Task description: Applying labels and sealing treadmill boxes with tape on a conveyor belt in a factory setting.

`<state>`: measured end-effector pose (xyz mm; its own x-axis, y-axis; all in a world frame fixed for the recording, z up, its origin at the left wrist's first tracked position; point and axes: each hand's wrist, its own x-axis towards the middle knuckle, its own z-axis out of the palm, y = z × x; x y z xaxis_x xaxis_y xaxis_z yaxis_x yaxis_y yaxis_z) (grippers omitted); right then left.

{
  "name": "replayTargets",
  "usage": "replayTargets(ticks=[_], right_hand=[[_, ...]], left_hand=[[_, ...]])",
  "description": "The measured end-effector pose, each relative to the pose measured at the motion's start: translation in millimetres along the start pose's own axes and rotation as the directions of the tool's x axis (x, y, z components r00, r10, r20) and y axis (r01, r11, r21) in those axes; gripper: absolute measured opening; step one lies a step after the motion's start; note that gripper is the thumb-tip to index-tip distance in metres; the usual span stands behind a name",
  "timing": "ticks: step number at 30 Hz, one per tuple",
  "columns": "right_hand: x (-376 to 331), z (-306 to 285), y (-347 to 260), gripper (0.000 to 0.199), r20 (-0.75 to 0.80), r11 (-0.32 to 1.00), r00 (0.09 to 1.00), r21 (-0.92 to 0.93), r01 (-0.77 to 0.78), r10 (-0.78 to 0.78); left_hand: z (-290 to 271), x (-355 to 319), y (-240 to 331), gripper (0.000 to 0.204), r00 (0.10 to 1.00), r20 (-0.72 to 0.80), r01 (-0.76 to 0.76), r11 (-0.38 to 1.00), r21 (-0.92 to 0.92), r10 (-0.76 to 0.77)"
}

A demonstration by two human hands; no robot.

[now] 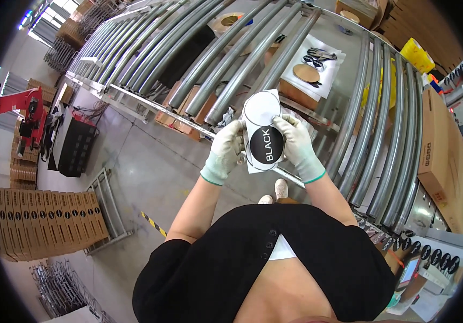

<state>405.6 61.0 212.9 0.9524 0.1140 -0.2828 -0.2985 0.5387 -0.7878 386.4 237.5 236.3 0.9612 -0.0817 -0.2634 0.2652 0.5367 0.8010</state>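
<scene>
In front of my chest is a strip of white backing paper (256, 165) with a black round label (267, 153) bearing white print. Above that label on the strip shows a white circle (262, 109). My left hand (227, 145), in a white knit glove with a green cuff edge, grips the strip's left edge with bent fingers. Also gloved, my right hand (297, 144) pinches the strip at its right side, near the lower right of the white circle. Whether a label edge is lifted there, I cannot tell.
Metal conveyor rollers (237, 83) run beyond my hands and along the right. Between them a carton (297, 97) carries white paper, gloves and a tape roll. A large cardboard box (441, 161) leans at right. Flat cartons (48, 223) and a red machine arm (32, 107) stand left.
</scene>
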Motion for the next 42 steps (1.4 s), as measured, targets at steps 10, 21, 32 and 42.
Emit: replayTargets(ticks=[10, 21, 32, 42], right_hand=[[0.6, -3.4, -19.6, 0.052, 0.539, 0.102, 0.598, -0.686, 0.720, -0.593], [13.6, 2.4, -58.0, 0.046, 0.798, -0.239, 0.495, -0.584, 0.776, -0.343], [30.0, -36.7, -34.9, 0.034, 0.864, -0.188, 0.334, -0.425, 0.886, -0.377], [26.7, -75.4, -53.4, 0.016, 0.187, 0.895, 0.964, -0.370, 0.249, -0.191]], left_hand=[[-18.6, 12.1, -8.3, 0.017, 0.997, 0.003, 0.071, 0.994, 0.081, -0.072], [21.6, 23.9, -1.5, 0.026, 0.967, 0.098, 0.244, 0.962, -0.120, -0.233], [8.5, 35.6, -39.6, 0.021, 0.898, 0.013, 0.439, 0.898, -0.019, -0.439], [-38.9, 58.1, -52.5, 0.045, 0.961, -0.094, 0.253, 0.964, -0.079, -0.260]])
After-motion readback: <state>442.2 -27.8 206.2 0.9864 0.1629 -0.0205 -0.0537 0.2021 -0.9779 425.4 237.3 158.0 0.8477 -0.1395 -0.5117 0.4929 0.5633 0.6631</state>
